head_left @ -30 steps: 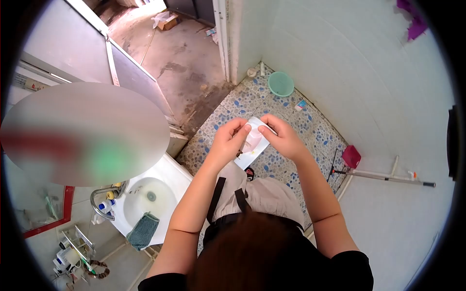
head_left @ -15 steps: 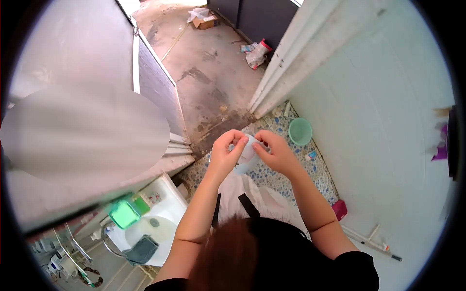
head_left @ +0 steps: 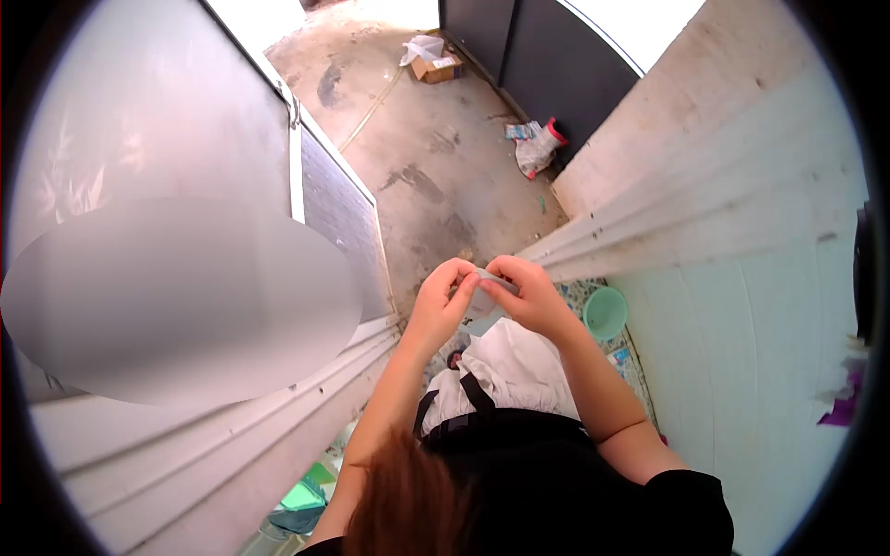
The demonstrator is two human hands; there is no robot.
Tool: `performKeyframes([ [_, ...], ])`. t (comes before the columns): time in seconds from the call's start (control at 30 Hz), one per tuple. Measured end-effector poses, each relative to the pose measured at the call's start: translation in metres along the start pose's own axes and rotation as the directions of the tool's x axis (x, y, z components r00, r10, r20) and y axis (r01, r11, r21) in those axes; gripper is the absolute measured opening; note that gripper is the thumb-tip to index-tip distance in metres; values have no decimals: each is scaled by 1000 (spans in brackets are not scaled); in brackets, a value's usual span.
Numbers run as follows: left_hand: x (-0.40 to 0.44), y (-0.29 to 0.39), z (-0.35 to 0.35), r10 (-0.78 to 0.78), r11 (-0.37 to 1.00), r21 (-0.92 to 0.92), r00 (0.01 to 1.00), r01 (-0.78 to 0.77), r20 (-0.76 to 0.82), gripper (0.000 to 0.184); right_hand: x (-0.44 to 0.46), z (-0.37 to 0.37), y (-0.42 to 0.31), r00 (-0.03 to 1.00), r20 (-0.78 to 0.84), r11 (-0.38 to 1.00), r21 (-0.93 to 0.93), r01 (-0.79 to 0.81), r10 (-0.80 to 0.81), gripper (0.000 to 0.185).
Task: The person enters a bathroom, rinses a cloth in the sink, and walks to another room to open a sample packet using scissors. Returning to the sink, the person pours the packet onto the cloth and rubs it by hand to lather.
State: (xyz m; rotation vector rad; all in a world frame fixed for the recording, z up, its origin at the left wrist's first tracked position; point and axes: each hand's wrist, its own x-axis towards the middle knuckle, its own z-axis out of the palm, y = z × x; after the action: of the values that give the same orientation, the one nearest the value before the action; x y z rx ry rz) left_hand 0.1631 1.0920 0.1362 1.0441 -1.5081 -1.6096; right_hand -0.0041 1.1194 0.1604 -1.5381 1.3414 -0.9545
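- Stained grey concrete floor (head_left: 408,139), the broadest thing from where I stand, stretching ahead and leftward of the pale green round plastic basin (head_left: 605,315).
- Smooth pale green wall (head_left: 709,398), rising just right of the basin.
- Glossy grey-white door panel (head_left: 158,102), well left of the basin.
- Flat dark grey panel (head_left: 556,60), out beyond the basin, along the concrete's edge.
- Off-white cloth trousers (head_left: 533,375) with black straps, worn by the person, left of the basin and nearer to me.
- Open brown cardboard box (head_left: 438,69) with a crumpled white plastic bag (head_left: 422,48) on it, far beyond the basin and to its left.
- 2 bare hands, left of the basin, nearly meeting: the left hand (head_left: 444,301) and the right hand (head_left: 532,298), each with fingers curled and thumb pressed in, pinching 1 item.
- That item: a thin whitish flat piece (head_left: 481,320), hanging between the hands, left of the basin; its material I can't tell.
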Motion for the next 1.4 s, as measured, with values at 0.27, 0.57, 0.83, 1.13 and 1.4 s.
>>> performKeyframes([
  [0.27, 152, 19, -41, 39, 999, -34, 997, -41, -61, 7, 162, -54, 19, 994, 58, 995, -28, 99, -97, 14],
  [0.57, 295, 24, -104, 103, 993, 74, 967, -88, -232, 8, 327, -73, 32, 979, 81, 981, -29, 192, -189, 14],
  [0.83, 489, 6, -180, 227, 970, 104, 972, -220, -63, 11, 498, -92, 92, 977, -82, 963, -202, 178, -198, 15],
  [1.13, 672, 9, -224, 291, 938, 140, 939, -318, 181, 15, 629, -134, 143, 943, -332, 988, -131, -81, 34, 16],
  [1.4, 784, -2, -359, 115, 981, 174, 976, -83, -183, 14, 867, -105, 147, 984, 153, 974, -193, 116, -87, 13],
])
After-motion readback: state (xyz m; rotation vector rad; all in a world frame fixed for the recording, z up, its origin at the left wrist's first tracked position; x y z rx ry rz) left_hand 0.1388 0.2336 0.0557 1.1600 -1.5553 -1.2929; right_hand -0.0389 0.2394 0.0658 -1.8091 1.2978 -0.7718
